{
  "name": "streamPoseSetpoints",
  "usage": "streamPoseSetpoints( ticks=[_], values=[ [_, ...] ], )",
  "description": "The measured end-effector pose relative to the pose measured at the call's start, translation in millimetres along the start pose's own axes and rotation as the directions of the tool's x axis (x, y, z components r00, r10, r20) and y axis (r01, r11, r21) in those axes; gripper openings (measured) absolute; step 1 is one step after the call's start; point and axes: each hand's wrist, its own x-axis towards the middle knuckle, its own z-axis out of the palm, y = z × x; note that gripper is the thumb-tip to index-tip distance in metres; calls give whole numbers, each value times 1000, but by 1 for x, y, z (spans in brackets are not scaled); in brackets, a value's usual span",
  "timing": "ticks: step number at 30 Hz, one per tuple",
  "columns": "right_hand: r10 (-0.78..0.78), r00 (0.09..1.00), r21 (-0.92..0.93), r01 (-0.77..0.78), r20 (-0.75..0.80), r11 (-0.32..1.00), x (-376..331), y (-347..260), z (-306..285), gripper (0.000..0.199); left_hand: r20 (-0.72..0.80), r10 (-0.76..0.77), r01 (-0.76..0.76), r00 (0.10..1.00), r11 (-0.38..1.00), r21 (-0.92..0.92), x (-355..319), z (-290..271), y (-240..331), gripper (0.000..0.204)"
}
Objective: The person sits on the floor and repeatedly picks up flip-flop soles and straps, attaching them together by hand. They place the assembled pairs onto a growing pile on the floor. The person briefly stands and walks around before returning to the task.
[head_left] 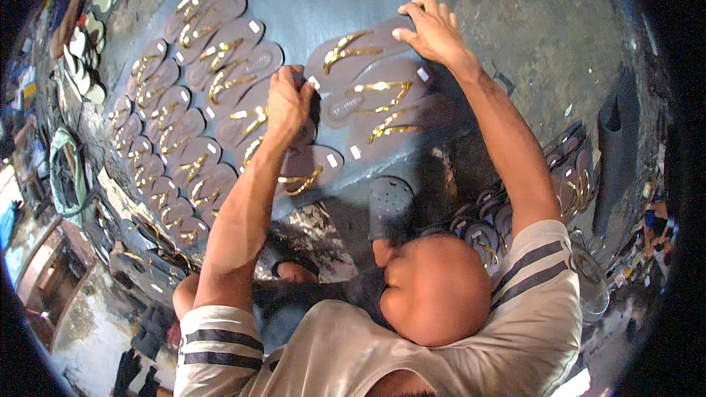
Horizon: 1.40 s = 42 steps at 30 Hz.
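Observation:
My left hand [289, 106] is closed with bent fingers among the flip-flops, beside a dark sole edge; what its fingertips hold is hidden. My right hand [439, 33] has its fingers spread, thumb and forefinger touching the far right end of a brown flip-flop with a gold strap [360, 51]. Just nearer lie two more such flip-flops [382, 71], [368, 143], side by side and pointing opposite ways. Another flip-flop [323, 158] rests below my left wrist. Many of them carry small white stickers.
Overlapping rows of gold-strapped flip-flops [176, 132] cover the left of the grey sheet [323, 0]. Pale sole-shaped pieces [88, 59] are heaped at the far left. More footwear [485, 235] lies beside my right arm. My foot in a dark clog [391, 206] stands at the sheet's near edge.

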Motion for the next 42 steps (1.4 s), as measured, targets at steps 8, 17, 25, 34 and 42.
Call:
streamPoseSetpoints(
  ticks=[8,17,25,34,42],
  values=[
    [-84,915,-81,57,-395,995,29,-42,33,53,22,276,-276,961,959,62,-1,12,34,68],
    [163,891,363,2,-423,932,-29,-27,40,35,130,286,-314,949,893,322,-84,-227,-76,61],
    [128,974,460,-28,-187,887,-58,39,-10,37,-787,-581,848,208,508,-150,-423,-319,-390,58],
    [-330,944,293,319,-12,901,42,-227,-125,36,-504,-864,651,-20,372,-662,-581,-299,-499,80],
    [-557,826,305,510,85,804,-13,-437,-139,30,-652,-754,50,81,657,-752,-559,-288,-397,49]
  ],
)
